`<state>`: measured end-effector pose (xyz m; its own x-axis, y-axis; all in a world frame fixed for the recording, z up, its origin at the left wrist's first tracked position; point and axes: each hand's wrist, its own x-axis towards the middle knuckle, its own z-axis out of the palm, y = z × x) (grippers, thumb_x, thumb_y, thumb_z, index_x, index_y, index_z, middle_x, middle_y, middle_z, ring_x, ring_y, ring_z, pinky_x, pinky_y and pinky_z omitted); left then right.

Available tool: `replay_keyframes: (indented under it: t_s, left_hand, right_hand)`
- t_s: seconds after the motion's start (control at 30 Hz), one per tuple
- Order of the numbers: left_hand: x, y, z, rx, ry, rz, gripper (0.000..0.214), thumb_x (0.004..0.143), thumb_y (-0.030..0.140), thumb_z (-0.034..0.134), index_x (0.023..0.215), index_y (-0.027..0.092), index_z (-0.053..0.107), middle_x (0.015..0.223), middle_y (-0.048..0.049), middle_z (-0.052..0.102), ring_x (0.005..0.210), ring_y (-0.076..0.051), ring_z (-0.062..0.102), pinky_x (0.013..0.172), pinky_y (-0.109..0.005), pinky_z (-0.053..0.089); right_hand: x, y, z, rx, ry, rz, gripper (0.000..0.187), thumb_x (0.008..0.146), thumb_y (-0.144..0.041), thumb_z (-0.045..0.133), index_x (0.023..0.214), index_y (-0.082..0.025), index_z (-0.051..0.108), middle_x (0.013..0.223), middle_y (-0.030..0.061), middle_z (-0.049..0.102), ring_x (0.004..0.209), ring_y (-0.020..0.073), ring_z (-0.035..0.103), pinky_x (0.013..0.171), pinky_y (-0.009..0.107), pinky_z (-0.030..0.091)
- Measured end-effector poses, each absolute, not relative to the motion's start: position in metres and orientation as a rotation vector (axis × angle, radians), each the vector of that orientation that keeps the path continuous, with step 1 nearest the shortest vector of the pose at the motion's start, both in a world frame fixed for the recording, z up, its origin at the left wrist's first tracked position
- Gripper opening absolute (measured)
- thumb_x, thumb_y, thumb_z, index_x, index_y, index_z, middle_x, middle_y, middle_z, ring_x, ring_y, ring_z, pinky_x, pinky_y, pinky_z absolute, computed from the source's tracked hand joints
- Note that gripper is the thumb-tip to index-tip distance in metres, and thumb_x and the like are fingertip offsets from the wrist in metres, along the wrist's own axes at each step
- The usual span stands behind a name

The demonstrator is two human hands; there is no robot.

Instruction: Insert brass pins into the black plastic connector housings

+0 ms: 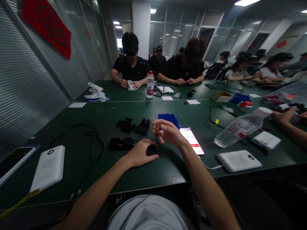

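Centrally, near edge of tabletop [168,167]: left hand [140,155] curls over small black part [151,150], fingers clamped on it and pinning it down, likely to steady it. Right hand [170,132] is raised just above, fingertips pinched together on small brownish piece [156,129], held over the part. Blue bin [169,118] sits just beyond, within easy reach. Phone [192,141] lies right, screen up, readable at a glance. Black block [121,143] and loose black clips [134,126] sit left.

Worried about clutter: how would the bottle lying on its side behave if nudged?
The bottle is round and lies flat on the smooth table, so it would likely roll. Thin clear plastic: probably light and dents under a firm grip.
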<state>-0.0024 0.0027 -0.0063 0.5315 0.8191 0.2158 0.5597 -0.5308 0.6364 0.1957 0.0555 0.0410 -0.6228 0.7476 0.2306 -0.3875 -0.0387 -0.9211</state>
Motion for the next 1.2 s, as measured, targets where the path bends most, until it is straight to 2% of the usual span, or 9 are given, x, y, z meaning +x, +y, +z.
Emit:
replay_keyframes:
  t_s: [0.2, 0.4, 0.6, 0.87, 1.0, 1.2]
  left_hand:
    - [-0.0022, 0.0024, -0.0034, 2.288, 1.131, 0.667, 0.044, 0.082, 0.038, 0.082, 0.119, 0.017, 0.071, 0.119, -0.0115, 0.073, 0.113, -0.030, 0.067, 0.104, -0.044, 0.052]
    - [-0.0027, 0.0032, -0.0052, 2.273, 1.130, 0.684, 0.044, 0.081, 0.038, 0.083, 0.119, 0.018, 0.071, 0.118, -0.0107, 0.073, 0.112, -0.029, 0.067, 0.103, -0.043, 0.053]
    - [-0.0035, 0.0041, -0.0085, 2.275, 1.117, 0.681, 0.044, 0.082, 0.040, 0.083, 0.119, 0.020, 0.071, 0.122, -0.0094, 0.072, 0.116, -0.029, 0.066, 0.105, -0.042, 0.052]
    - [-0.0025, 0.0034, -0.0030, 2.281, 1.123, 0.661, 0.044, 0.082, 0.037, 0.083, 0.119, 0.018, 0.071, 0.120, -0.0113, 0.072, 0.114, -0.030, 0.066, 0.104, -0.044, 0.052]
    - [-0.0021, 0.0030, -0.0006, 2.285, 1.122, 0.654, 0.043, 0.082, 0.036, 0.083, 0.118, 0.017, 0.071, 0.119, -0.0113, 0.073, 0.114, -0.031, 0.066, 0.103, -0.043, 0.052]
    - [-0.0028, 0.0032, -0.0027, 2.285, 1.105, 0.666, 0.041, 0.082, 0.036, 0.083, 0.117, 0.019, 0.071, 0.118, -0.0089, 0.073, 0.112, -0.028, 0.066, 0.104, -0.041, 0.052]
  right_hand:
    - [0.1932, 0.0523, 0.0439, -0.413, -1.436, 1.758, 0.034, 0.087, -0.043, 0.078, 0.105, -0.017, 0.066, 0.090, 0.0029, 0.075, 0.046, 0.0096, 0.067, 0.038, 0.017, 0.050]
    - [0.1915, 0.0506, 0.0444, -0.415, -1.454, 1.730, 0.039, 0.086, -0.043, 0.081, 0.103, -0.021, 0.054, 0.106, 0.0061, 0.077, 0.046, 0.0072, 0.064, 0.040, 0.018, 0.053]
    - [0.1934, 0.0541, 0.0411, -0.411, -1.453, 1.716, 0.043, 0.082, -0.037, 0.086, 0.099, -0.023, 0.048, 0.095, 0.0026, 0.078, 0.052, 0.0086, 0.065, 0.039, 0.016, 0.051]
    - [0.1968, 0.0545, 0.0427, -0.388, -1.474, 1.777, 0.043, 0.091, -0.046, 0.075, 0.122, -0.019, 0.062, 0.096, 0.0041, 0.076, 0.051, 0.0104, 0.070, 0.045, 0.020, 0.056]
    - [0.1974, 0.0559, 0.0412, -0.384, -1.497, 1.731, 0.035, 0.092, -0.044, 0.075, 0.113, -0.017, 0.066, 0.097, 0.0046, 0.075, 0.051, 0.0086, 0.068, 0.044, 0.019, 0.056]
    - [0.1967, 0.0576, 0.0381, -0.362, -1.478, 1.695, 0.033, 0.089, -0.036, 0.079, 0.106, -0.021, 0.055, 0.106, 0.0053, 0.077, 0.055, 0.0080, 0.067, 0.044, 0.018, 0.056]
